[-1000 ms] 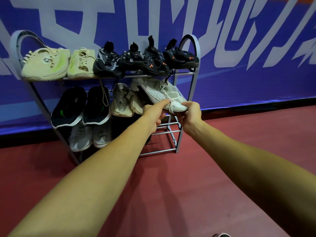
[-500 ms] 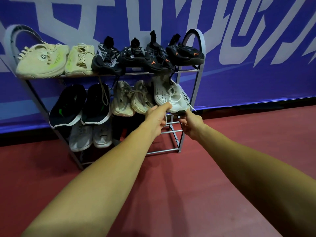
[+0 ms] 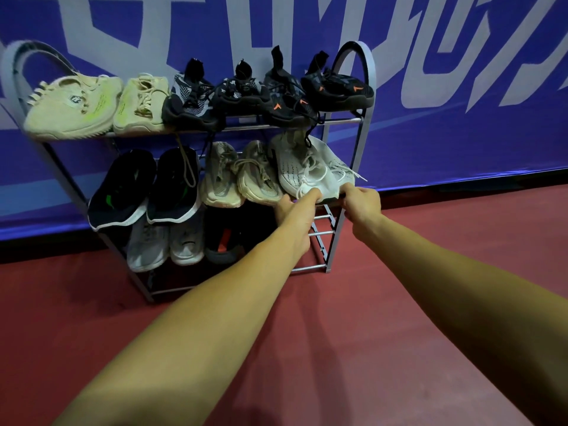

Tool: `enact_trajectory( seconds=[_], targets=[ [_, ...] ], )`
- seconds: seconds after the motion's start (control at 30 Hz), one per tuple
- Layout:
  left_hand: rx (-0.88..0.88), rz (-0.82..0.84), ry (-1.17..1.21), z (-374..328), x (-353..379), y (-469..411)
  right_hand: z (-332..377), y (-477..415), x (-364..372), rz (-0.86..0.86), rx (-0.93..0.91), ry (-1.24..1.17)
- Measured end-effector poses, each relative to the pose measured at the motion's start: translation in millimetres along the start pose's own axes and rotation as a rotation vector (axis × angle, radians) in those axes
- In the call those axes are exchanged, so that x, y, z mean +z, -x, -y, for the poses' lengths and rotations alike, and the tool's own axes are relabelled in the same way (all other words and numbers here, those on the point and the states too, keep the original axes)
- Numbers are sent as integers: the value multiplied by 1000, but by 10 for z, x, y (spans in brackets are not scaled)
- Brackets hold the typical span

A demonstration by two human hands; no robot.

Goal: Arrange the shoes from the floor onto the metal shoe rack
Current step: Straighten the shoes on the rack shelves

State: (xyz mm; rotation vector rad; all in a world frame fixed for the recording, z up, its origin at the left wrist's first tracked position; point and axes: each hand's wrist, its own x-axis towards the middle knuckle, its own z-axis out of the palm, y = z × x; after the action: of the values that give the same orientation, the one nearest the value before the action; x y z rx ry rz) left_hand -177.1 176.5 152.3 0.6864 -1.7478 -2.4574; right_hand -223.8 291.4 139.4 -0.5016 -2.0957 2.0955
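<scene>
The metal shoe rack (image 3: 367,96) has thin silver bars and round ends. At 12 o'clock, on its middle shelf, sit soft, knitted white shoes (image 3: 310,170). The left hand (image 3: 296,210) pinches one toe. The right hand (image 3: 361,201) pinches the other.

White shoes on the middle shelf

Both hands, left hand (image 3: 293,210) and right hand (image 3: 361,199), grip the white sneakers (image 3: 310,170) at the metal shoe rack's (image 3: 367,87) right end.
</scene>
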Motion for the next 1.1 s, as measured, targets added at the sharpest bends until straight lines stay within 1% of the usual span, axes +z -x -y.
enact_trajectory(
  seconds=[0.1,0.2,0.23,0.27,0.37,0.4,0.43,0.53,0.63,0.77,0.87,0.97,1.1],
  targets=[
    [124,-172,26,75,-65,16,-15,3,21,-8,4,33],
    [164,-248,10,99,-93,-8,-25,-2,13,2,-3,39],
    [144,-241,9,97,-88,-13,-20,8,15,-1,-11,36],
    [102,-197,28,95,-80,-11,-20,5,18,-7,-27,33],
    [-24,34,13,142,-63,-15,-7,0,11,-16,-47,18],
    [-39,78,-5,160,-51,2,-2,1,-2,-13,-43,14],
    [-26,89,-25,184,-39,-6,-8,-8,-17,-6,-41,15],
    [37,43,-20,135,18,-16,20,19,-17,4,-51,-2],
    [37,-8,30,95,44,-60,13,60,33,-2,-56,2],
    [50,-79,2,176,42,-133,-65,51,24,21,-17,10],
    [52,-52,-15,171,14,-159,-63,3,-17,59,16,4],
    [37,13,-45,136,-69,-172,-50,13,-50,132,61,0],
    [4,72,-113,91,-222,-143,-63,106,-19,227,79,60]
  ],
)
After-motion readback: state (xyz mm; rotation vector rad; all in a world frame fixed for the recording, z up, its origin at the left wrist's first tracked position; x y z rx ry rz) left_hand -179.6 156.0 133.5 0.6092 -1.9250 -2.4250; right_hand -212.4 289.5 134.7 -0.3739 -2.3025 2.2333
